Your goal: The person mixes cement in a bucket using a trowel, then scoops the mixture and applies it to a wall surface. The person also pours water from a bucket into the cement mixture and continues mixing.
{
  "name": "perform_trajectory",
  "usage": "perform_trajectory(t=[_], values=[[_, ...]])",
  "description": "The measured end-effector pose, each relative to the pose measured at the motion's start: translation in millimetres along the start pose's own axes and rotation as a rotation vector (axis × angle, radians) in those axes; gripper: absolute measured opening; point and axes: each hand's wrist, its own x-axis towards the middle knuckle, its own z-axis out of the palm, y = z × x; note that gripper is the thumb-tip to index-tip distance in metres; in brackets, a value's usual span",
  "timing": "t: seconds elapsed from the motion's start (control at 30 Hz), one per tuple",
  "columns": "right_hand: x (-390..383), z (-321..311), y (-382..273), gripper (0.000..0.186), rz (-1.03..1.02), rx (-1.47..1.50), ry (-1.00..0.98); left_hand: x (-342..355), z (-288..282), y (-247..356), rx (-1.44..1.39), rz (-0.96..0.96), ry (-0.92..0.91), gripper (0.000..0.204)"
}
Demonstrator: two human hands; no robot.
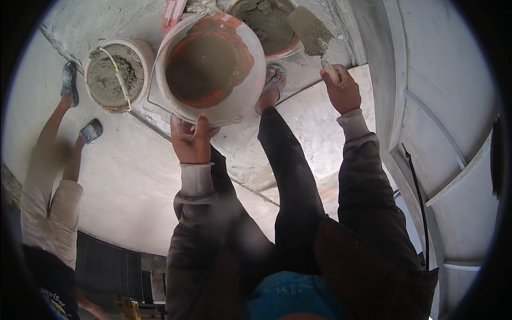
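Observation:
My left hand (193, 140) grips the near rim of a wide bucket (242, 101), thumb over the edge. Murky greyish-brown liquid (205, 69) lies inside it, and orange shows through the grey crust on its walls. In my right hand (342, 90) is a trowel (310, 33), held by its handle. Wet grey mortar coats its blade, which sits by the right rim of a second bucket (266, 24) holding grey mortar. That bucket is partly hidden behind the wide one.
Left of the wide bucket stands a white bucket (120, 74) of mortar with a wire handle. A pinkish-red object (172, 15) lies at the top. Another person (53, 197) stands at the left. A pale wall (442, 85) rises at the right. My sandalled foot (272, 88) is beside the wide bucket.

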Motion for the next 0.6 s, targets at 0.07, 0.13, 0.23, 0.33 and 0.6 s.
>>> perform_trajectory(t=[0.07,0.13,0.23,0.33,0.6], values=[[6,6,7,0.049,0.014,-0.037,-0.020,8,31,7,0.151,0.044,-0.005,0.035],[11,11,9,0.047,0.021,-0.041,-0.075,12,59,11,0.295,0.113,0.000,0.033],[15,6,1,0.048,0.048,-0.004,-0.173,17,94,18,0.381,0.168,0.045,0.031],[24,17,13,0.049,0.041,0.033,-0.196,19,120,25,0.488,0.178,0.076,0.030],[37,32,18,0.052,-0.032,0.180,-0.281,20,130,26,0.501,0.161,0.087,0.035]])
